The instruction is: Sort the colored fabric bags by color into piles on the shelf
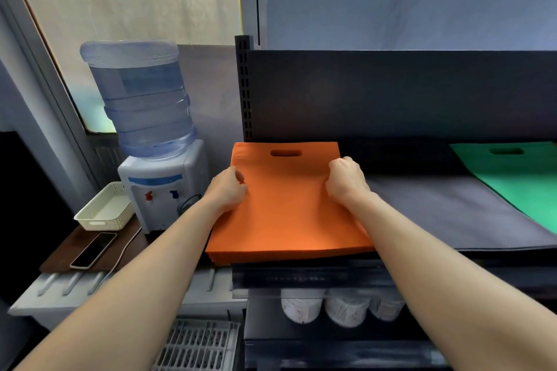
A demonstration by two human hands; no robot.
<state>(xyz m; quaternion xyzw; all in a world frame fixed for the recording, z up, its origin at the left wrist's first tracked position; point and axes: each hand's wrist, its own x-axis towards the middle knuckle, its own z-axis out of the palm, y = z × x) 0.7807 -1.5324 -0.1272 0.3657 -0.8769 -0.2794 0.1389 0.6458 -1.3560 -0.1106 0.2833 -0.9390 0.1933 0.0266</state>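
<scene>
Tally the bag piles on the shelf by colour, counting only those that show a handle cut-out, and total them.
orange pile: 1, gripped at its sides by the left hand and right hand
green pile: 1
Total: 2
The dark grey fabric between them shows no cut-out, so it is not counted.

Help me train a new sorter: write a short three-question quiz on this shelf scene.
1. True or false: the left hand and right hand both grip the orange pile at its side edges.
2. Which colour is the bag at the right of the shelf? A red, B green, C blue.
3. Name the appliance standing left of the shelf.
Key: 1 true; 2 B, the green bag; 3 the water dispenser.
</scene>
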